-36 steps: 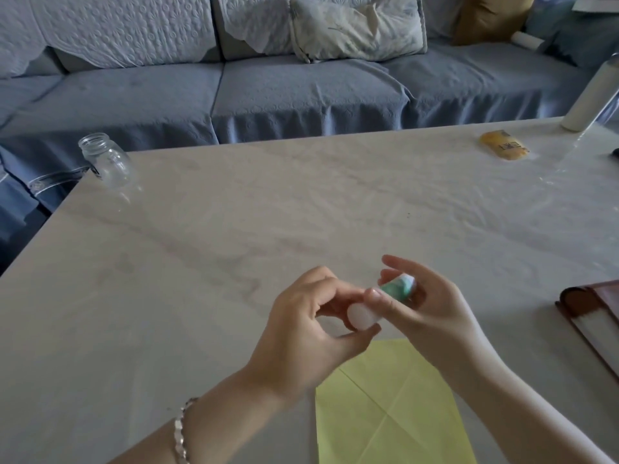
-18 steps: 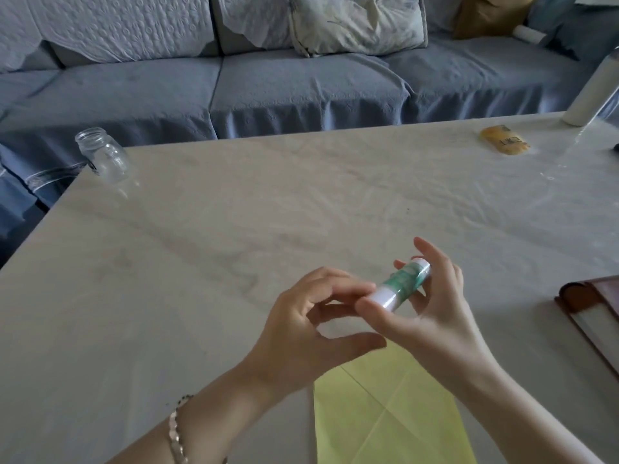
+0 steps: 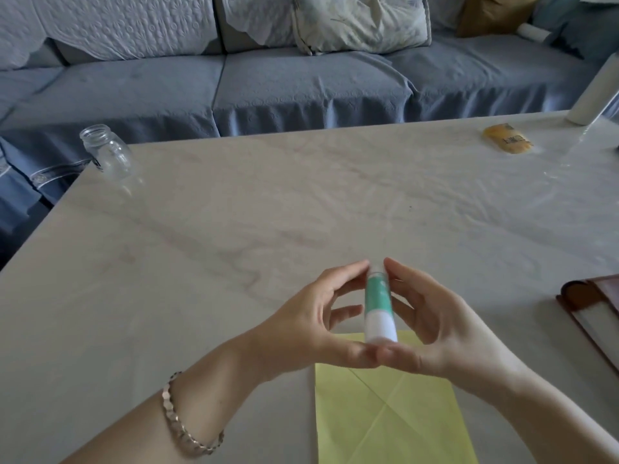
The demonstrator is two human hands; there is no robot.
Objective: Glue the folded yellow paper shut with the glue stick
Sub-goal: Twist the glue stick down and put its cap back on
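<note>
A green-and-white glue stick (image 3: 378, 306) stands nearly upright above the table, its white cap end down. My left hand (image 3: 311, 319) and my right hand (image 3: 432, 326) hold it between them: index fingertips pinch its top end, thumbs meet under the cap. The folded yellow paper (image 3: 385, 413) lies flat on the table just below my hands, creased diagonally, its near edge cut off by the frame.
A clear glass jar (image 3: 107, 152) stands at the table's far left corner. A yellow packet (image 3: 507, 138) and a white cylinder (image 3: 593, 95) lie far right. A brown case (image 3: 596, 313) sits at the right edge. A sofa runs behind the marble table (image 3: 268, 212).
The glue stick has turned from lying slanted in my right hand to standing upright between both hands. My left hand, which had let go, now pinches it again.
</note>
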